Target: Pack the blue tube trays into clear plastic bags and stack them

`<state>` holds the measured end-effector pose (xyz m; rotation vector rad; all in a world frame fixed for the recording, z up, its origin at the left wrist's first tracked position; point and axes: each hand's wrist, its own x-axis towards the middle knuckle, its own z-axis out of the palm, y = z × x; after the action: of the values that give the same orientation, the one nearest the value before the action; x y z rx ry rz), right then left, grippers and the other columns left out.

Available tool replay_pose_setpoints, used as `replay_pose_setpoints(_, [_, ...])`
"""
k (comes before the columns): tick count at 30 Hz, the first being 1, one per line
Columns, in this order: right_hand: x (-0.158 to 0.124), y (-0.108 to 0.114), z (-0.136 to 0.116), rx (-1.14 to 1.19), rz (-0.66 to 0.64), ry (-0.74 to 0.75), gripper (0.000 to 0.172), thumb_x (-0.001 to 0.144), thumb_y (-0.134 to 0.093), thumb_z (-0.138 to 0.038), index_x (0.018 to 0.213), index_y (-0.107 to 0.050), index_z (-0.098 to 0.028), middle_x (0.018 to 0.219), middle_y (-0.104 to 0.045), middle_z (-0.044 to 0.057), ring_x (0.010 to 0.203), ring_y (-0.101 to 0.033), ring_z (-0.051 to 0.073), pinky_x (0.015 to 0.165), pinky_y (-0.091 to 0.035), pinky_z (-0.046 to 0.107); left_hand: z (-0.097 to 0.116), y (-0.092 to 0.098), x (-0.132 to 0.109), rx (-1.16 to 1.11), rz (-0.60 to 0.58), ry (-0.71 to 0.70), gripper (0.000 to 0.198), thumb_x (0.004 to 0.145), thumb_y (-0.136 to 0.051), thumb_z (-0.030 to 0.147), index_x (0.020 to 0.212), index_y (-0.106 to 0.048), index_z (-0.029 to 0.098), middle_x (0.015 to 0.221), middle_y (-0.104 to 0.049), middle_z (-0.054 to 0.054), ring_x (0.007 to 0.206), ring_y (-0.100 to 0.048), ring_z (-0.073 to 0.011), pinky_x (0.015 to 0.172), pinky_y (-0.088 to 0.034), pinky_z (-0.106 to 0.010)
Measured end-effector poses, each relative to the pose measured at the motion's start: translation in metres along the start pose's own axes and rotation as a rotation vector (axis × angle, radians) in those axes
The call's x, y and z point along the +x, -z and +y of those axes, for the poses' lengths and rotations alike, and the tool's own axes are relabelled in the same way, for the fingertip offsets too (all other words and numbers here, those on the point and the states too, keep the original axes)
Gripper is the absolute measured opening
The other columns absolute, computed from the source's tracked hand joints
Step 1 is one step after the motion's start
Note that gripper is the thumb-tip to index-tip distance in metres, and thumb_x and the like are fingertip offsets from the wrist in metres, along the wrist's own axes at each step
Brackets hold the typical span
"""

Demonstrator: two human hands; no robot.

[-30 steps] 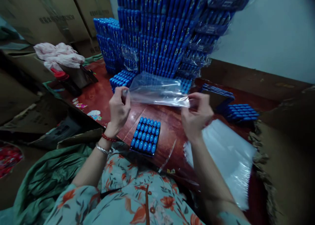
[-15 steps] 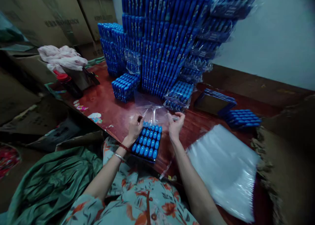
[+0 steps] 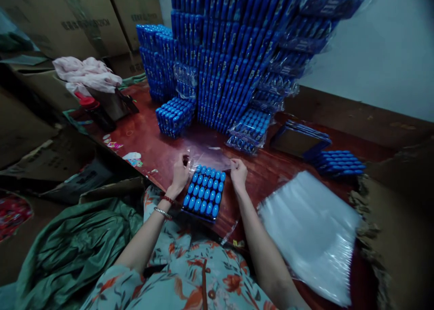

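Clear plastic bag (image 3: 210, 158) lowered to blue-topped pack (image 3: 203, 193) — left hand (image 3: 181, 172) and right hand (image 3: 238, 171) pinching its edge — sleeving, seemingly; wants an even pull next.

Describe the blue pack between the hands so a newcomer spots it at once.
Find the tall blue stack on the red-brown table. Come down to the table's near edge. The blue pack sits there, the only one between the left hand and right hand.

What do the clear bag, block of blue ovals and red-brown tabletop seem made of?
Clear bag: probably glossy plastic film; transparent, creased, glinting. Block of blue ovals: perhaps smooth, shiny plastic, judging by rounded highlights; coated metal possible. Red-brown tabletop: likely varnished wood, from grainlike streaks and soft sheen.
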<state>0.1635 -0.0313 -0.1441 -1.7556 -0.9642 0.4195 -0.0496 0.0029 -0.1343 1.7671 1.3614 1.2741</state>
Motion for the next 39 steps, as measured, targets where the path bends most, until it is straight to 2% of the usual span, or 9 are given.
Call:
replay_pose_setpoints(4, [-0.026, -0.004, 0.006, 0.011, -0.069, 0.009, 0.030, 0.079, -0.042, -0.038, 0.090, -0.062, -0.017, 0.084, -0.067, 0.007, 0.076, -0.058, 0.021, 0.075, -0.042, 0.033, -0.015, -0.005, 0.000, -0.023, -0.160, 0.100, 0.016, 0.084, -0.050, 0.026, 0.084, -0.062, 0.016, 0.078, -0.067, -0.004, 0.073, -0.060, -0.0169, 0.070, -0.046, -0.027])
replay_pose_setpoints(7, [-0.049, -0.005, 0.011, 0.055, -0.086, 0.013, 0.035, 0.082, -0.039, -0.042, 0.094, -0.060, -0.018, 0.093, -0.067, 0.008, 0.085, -0.059, 0.021, 0.078, -0.043, 0.032, -0.016, -0.009, -0.019, -0.050, -0.210, 0.156, 0.019, 0.084, -0.050, 0.029, 0.080, -0.065, 0.016, 0.079, -0.068, -0.003, 0.075, -0.060, -0.0172, 0.072, -0.046, -0.027])
replay_pose_setpoints(14, [-0.100, 0.014, 0.020, 0.199, -0.098, -0.022, 0.035, 0.086, -0.041, -0.045, 0.098, -0.058, -0.017, 0.093, -0.064, 0.006, 0.089, -0.058, 0.019, 0.081, -0.043, 0.032, 0.001, -0.001, -0.105, -0.080, -0.063, 0.349, 0.037, 0.090, -0.037, 0.045, 0.082, -0.060, 0.017, 0.075, -0.062, -0.002, 0.072, -0.056, -0.0162, 0.069, -0.044, -0.026])
replay_pose_setpoints(17, [-0.114, 0.025, 0.020, 0.199, -0.136, -0.073, 0.034, 0.085, -0.044, -0.045, 0.099, -0.059, -0.017, 0.095, -0.064, 0.006, 0.092, -0.057, 0.020, 0.083, -0.042, 0.032, 0.002, 0.003, -0.124, -0.126, -0.018, 0.418, 0.040, 0.090, -0.035, 0.050, 0.084, -0.058, 0.017, 0.073, -0.060, -0.001, 0.069, -0.055, -0.0153, 0.065, -0.044, -0.025])
replay_pose_setpoints(23, [-0.102, 0.020, 0.028, 0.311, -0.192, -0.225, 0.039, 0.075, -0.050, -0.051, 0.097, -0.057, -0.018, 0.091, -0.063, 0.004, 0.080, -0.057, 0.018, 0.074, -0.045, 0.031, -0.011, 0.003, -0.104, -0.226, -0.054, 0.449, 0.039, 0.084, -0.043, 0.052, 0.083, -0.059, 0.016, 0.062, -0.055, 0.002, 0.053, -0.049, -0.0119, 0.049, -0.040, -0.021])
replay_pose_setpoints(27, [-0.088, 0.012, 0.043, 0.301, -0.178, -0.280, 0.037, 0.069, -0.053, -0.047, 0.093, -0.056, -0.019, 0.086, -0.064, 0.004, 0.076, -0.058, 0.018, 0.070, -0.046, 0.031, -0.011, -0.004, -0.093, -0.225, -0.073, 0.434, 0.028, 0.085, -0.045, 0.040, 0.091, -0.060, 0.016, 0.058, -0.054, 0.004, 0.047, -0.048, -0.0105, 0.046, -0.037, -0.020])
replay_pose_setpoints(30, [-0.089, 0.013, 0.050, 0.261, -0.137, -0.279, 0.033, 0.068, -0.054, -0.044, 0.091, -0.056, -0.020, 0.092, -0.066, 0.004, 0.085, -0.059, 0.019, 0.079, -0.045, 0.033, -0.007, -0.007, -0.093, -0.172, -0.036, 0.407, 0.017, 0.078, -0.049, 0.023, 0.090, -0.060, 0.016, 0.069, -0.061, 0.001, 0.060, -0.056, -0.0124, 0.057, -0.043, -0.021])
replay_pose_setpoints(32, [-0.093, 0.017, 0.052, 0.225, -0.115, -0.274, 0.032, 0.069, -0.054, -0.041, 0.093, -0.057, -0.020, 0.096, -0.066, 0.005, 0.091, -0.059, 0.020, 0.085, -0.043, 0.034, -0.006, -0.008, -0.095, -0.136, -0.037, 0.378, 0.022, 0.072, -0.051, 0.014, 0.091, -0.061, 0.016, 0.080, -0.065, -0.001, 0.072, -0.060, -0.0149, 0.067, -0.046, -0.024])
replay_pose_setpoints(39, [-0.093, 0.024, 0.054, 0.140, -0.144, -0.276, 0.037, 0.068, -0.054, -0.039, 0.098, -0.057, -0.018, 0.101, -0.067, 0.008, 0.095, -0.060, 0.022, 0.086, -0.044, 0.037, -0.012, -0.006, -0.094, -0.058, -0.154, 0.306, 0.026, 0.068, -0.053, 0.007, 0.090, -0.064, 0.016, 0.087, -0.070, -0.005, 0.082, -0.065, -0.0202, 0.077, -0.050, -0.032])
